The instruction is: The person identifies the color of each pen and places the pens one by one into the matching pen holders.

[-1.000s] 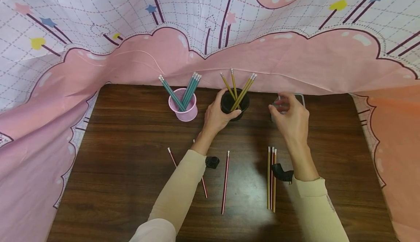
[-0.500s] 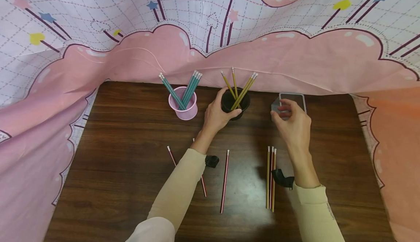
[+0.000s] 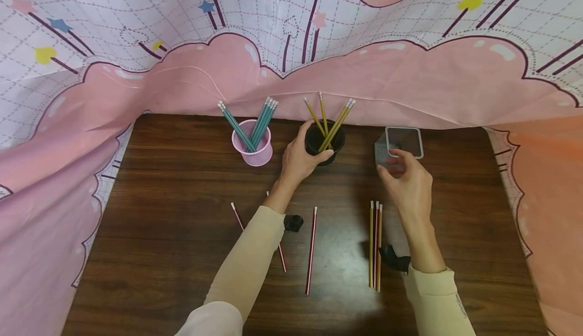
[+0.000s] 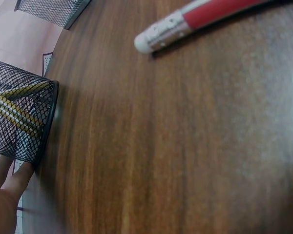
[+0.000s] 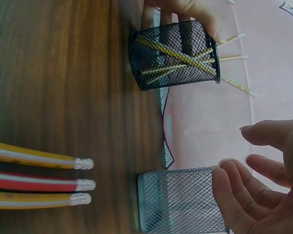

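In the head view my left hand (image 3: pixel 297 163) grips a black mesh pencil cup (image 3: pixel 340 144), thumb at the front and fingers round its left side. Several yellow pencils (image 3: pixel 339 122) lean in it, eraser ends up. My right hand (image 3: pixel 413 190) holds nothing, its fingers loosely bent beside a grey square mesh pencil holder (image 3: pixel 381 150). The right wrist view has the fingertips close to the rim of that holder (image 5: pixel 180 200); whether they touch cannot be told. Nearer the body, two yellow pencils (image 3: pixel 371 247) flank a red pencil (image 3: pixel 375 255) on the table.
Left of the black cup stands a pink mesh cup (image 3: pixel 260 160) with several teal pencils (image 3: pixel 263 123). A single red pencil (image 3: pixel 311 250) lies mid-table. Two more red pencils (image 3: pixel 238 215) are partly covered by the left sleeve (image 3: pixel 246 265). A patterned cloth (image 3: pixel 291 95) hangs behind the table.
My right hand has drawn slightly back toward the body, uncovering more of the grey holder. The left hand stays on the black cup, and the pencils lie as before.
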Demonstrator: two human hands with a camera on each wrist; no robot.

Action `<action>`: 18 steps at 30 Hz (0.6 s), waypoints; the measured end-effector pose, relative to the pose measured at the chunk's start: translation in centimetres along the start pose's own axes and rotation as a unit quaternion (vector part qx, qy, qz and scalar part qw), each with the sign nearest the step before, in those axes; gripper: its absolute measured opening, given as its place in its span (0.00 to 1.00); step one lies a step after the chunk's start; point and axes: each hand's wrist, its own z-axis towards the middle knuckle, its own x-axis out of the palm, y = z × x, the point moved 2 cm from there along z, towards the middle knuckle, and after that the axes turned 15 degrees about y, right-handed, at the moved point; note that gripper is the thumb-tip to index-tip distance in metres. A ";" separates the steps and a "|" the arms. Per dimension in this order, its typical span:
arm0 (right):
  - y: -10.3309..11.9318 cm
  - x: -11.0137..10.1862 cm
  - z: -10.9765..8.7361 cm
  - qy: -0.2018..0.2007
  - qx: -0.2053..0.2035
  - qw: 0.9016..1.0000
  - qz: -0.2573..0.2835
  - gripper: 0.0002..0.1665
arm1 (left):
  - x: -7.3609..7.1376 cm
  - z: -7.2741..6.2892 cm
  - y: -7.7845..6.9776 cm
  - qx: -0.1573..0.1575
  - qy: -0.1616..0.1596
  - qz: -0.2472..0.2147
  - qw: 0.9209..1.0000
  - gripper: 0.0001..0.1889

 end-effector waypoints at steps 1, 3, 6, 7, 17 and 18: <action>-0.1 0.0 -0.1 0.001 0.003 1.000 -0.001 0.25 | 0.0 0.0 0.0 0.002 0.001 0.000 1.000 0.49; -0.3 0.1 -0.3 0.007 0.010 1.000 -0.002 0.26 | 0.0 0.0 0.0 0.003 0.001 0.001 1.000 0.49; -0.7 0.3 -0.6 0.014 0.019 1.000 0.001 0.26 | 0.1 0.0 0.0 0.005 0.000 -0.001 1.000 0.49; -0.8 0.4 -0.7 0.016 0.021 1.000 0.002 0.26 | 0.1 0.0 0.0 0.005 -0.001 -0.002 1.000 0.49; -1.6 1.1 -1.8 0.020 0.026 0.999 0.004 0.26 | 0.0 0.0 -0.1 0.008 -0.006 -0.004 1.000 0.48; -1.7 1.1 -2.0 0.023 0.029 0.999 0.003 0.26 | 0.0 0.0 -0.1 0.008 -0.006 -0.004 1.000 0.49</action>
